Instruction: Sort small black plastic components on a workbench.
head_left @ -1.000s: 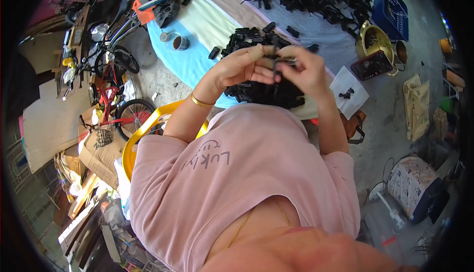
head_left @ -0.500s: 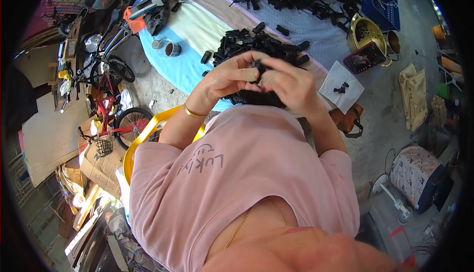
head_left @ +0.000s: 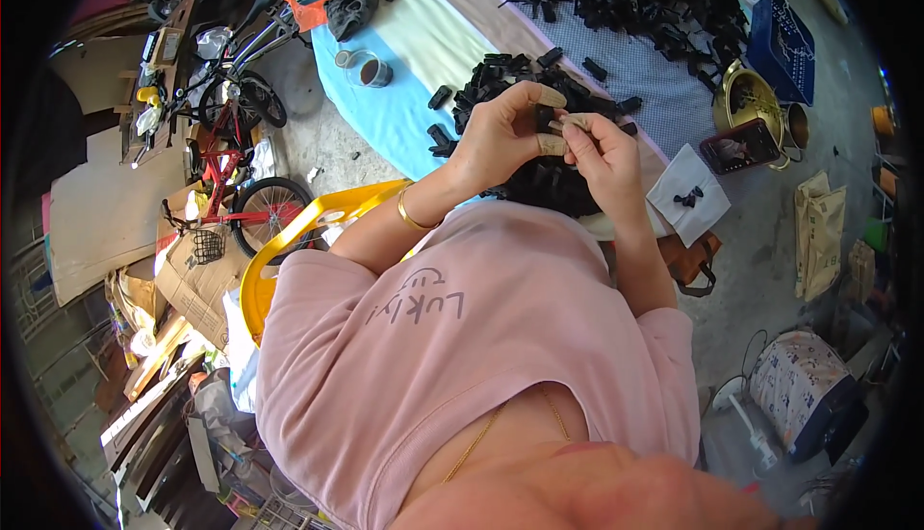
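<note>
My left hand (head_left: pixel 502 137) pinches a small black plastic part (head_left: pixel 546 118) between thumb and forefinger, both wrapped in beige tape. Close against it, my right hand (head_left: pixel 606 153) has thumb and forefinger pressed together at the part's right side; whatever they grip is too small to make out. Under both hands lies a heap of similar black parts (head_left: pixel 547 183), partly hidden by my hands and shirt. Several loose ones, such as a black block (head_left: pixel 440 98), are scattered around it on the striped cloth (head_left: pixel 445 25).
A large pile of black parts (head_left: pixel 635 0) covers the far cloth. To the right are a white sheet (head_left: pixel 707 217) with small black pieces, a phone (head_left: pixel 751 143), a brass-coloured pot (head_left: pixel 729 97) and a blue basket (head_left: pixel 778 53). A cup (head_left: pixel 373 72) stands left; a yellow chair (head_left: pixel 255 299) is beside me.
The view has shifted, so the surroundings sit farther right. My right fingers, earlier stretched across the left hand, are now drawn into a pinch beside the black part, which shows more clearly.
</note>
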A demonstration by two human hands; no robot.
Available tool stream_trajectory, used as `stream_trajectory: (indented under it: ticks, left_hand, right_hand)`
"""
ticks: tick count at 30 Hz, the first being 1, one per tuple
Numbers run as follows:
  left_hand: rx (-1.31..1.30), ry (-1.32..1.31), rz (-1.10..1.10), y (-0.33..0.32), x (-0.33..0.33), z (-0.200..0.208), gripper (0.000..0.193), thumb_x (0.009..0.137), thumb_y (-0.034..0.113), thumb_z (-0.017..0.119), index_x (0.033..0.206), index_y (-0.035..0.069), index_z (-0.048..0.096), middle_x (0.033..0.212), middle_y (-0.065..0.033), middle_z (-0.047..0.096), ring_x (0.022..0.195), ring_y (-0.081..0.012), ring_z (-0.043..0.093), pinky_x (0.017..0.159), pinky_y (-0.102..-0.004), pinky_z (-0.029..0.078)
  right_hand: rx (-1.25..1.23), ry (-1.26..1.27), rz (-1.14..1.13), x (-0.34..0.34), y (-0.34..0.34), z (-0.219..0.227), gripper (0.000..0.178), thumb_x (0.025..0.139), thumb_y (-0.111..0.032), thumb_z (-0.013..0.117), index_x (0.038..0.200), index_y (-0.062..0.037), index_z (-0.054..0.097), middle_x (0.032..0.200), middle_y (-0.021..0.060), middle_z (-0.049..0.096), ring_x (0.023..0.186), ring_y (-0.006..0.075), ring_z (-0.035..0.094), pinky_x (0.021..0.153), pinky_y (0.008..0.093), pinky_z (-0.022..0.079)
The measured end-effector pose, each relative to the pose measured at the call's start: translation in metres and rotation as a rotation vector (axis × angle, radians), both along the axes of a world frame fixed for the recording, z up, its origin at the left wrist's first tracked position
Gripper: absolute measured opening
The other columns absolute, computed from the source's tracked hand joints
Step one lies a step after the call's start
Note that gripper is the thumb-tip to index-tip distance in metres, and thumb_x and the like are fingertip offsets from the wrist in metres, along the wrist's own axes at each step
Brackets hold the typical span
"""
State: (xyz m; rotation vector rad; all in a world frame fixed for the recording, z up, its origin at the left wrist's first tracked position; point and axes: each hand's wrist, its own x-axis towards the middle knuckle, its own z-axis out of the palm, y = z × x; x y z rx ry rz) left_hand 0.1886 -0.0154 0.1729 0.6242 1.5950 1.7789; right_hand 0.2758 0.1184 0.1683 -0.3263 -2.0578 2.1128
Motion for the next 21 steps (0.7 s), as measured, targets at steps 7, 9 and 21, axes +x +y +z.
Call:
stream_trajectory:
  ticks: [7,9,21]
  left_hand:
    - [-0.065,-0.030,-0.108,-0.009,-0.002,0.011,0.032,0.079,-0.004,0.058,0.109,-0.003,0.045,0.103,-0.0097,0.055,0.094,-0.0140,0.055,0.084,-0.0279,0.045]
    - [-0.004,-0.050,-0.089,-0.009,-0.003,0.011,0.029,0.081,-0.003,0.056,0.108,-0.002,0.046,0.103,-0.0091,0.056,0.096,-0.0137,0.054,0.086,-0.0281,0.044]
    - [-0.095,0.475,0.097,-0.005,0.006,-0.016,0.020,0.076,-0.001,0.062,0.095,0.000,0.054,0.083,-0.0083,0.061,0.074,-0.0131,0.060,0.068,-0.0243,0.049]
  right_hand:
    - [0.031,0.004,0.044,0.002,0.000,0.004,0.017,0.088,-0.012,0.052,0.093,0.0029,0.059,0.064,-0.0029,0.052,0.057,0.0018,0.044,0.052,0.0148,0.034]
    - [0.050,0.011,0.041,0.002,-0.001,0.001,0.017,0.088,-0.011,0.051,0.093,0.0026,0.059,0.064,-0.0028,0.052,0.056,0.0021,0.044,0.051,0.0152,0.035]
    - [-0.151,-0.160,0.059,-0.001,-0.004,-0.015,0.016,0.088,-0.013,0.050,0.092,-0.0005,0.059,0.063,-0.0027,0.051,0.049,-0.0001,0.037,0.042,0.0152,0.026]
